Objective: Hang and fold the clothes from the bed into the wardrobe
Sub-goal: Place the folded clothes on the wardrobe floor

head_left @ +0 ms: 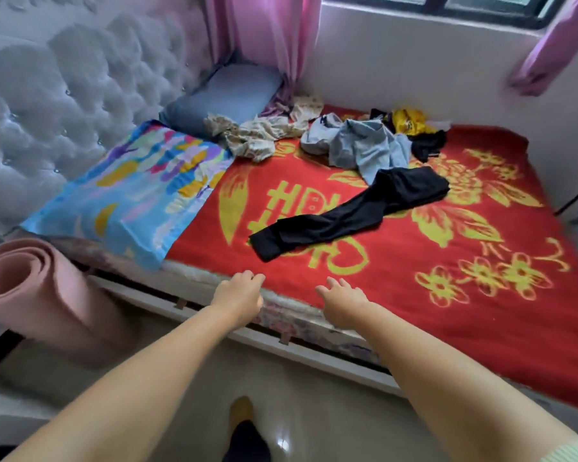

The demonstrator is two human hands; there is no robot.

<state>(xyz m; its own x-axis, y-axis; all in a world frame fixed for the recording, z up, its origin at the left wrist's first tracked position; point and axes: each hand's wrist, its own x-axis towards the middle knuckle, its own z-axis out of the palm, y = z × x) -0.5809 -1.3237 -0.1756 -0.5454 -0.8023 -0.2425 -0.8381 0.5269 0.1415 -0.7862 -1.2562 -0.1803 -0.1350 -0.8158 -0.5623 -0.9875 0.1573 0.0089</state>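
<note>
Both bare forearms reach out over the near edge of the bed; the left hand hangs just above that edge with fingers loosely curled and holding nothing; the right hand sits beside it over the hem of the red blanket, fingers relaxed and spread a little, also holding nothing; the two hands are near each other but apart; beyond them, toward the middle of the bed, a pair of black trousers lies stretched diagonally on the blanket, untouched by either hand; further back, near the far edge, a crumpled pale blue garment touches the upper end of the trousers; a cream patterned garment lies bunched to its left, against the grey pillow; at the far edge by the wall sit a yellow garment and a small black garment, just beside the blue one; a bright multicoloured pillow lies at the head end, against the tufted headboard; a rolled pink mat stands off the bed at its near left corner; pink curtains hang by the window above the far edge
</note>
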